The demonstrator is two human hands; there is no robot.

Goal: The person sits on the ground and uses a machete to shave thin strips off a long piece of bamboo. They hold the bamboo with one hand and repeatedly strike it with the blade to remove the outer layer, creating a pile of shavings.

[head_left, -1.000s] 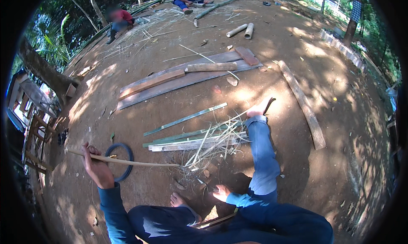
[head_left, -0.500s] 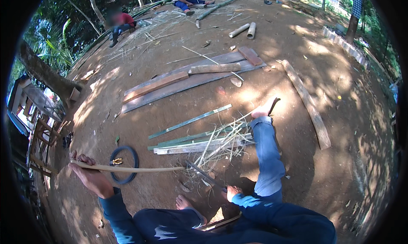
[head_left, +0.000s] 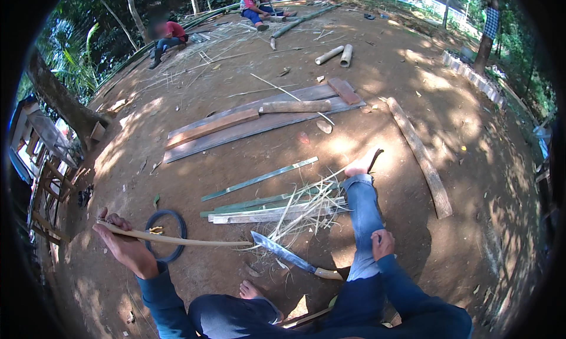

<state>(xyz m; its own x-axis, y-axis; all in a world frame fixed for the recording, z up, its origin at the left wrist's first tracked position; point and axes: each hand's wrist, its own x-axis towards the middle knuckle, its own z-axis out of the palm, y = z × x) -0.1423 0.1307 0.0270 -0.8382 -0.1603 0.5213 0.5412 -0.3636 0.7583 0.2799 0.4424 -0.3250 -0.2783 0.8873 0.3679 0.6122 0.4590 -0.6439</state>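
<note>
Our left hand (head_left: 127,249) gripped the bamboo strip (head_left: 177,240), its tip touching the knife (head_left: 289,256). Our right hand (head_left: 382,243) rested curled and empty on our knee, right of the knife.

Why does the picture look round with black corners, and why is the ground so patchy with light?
Head view: a fisheye lens bends straight edges, so the long grey wooden planks curve and the rim goes black. Sun through trees dapples the bare brown dirt ground with bright spots and shadow. The left hand gripping the thin pale bamboo strip looks sharp; a distant face is blurred.
</note>
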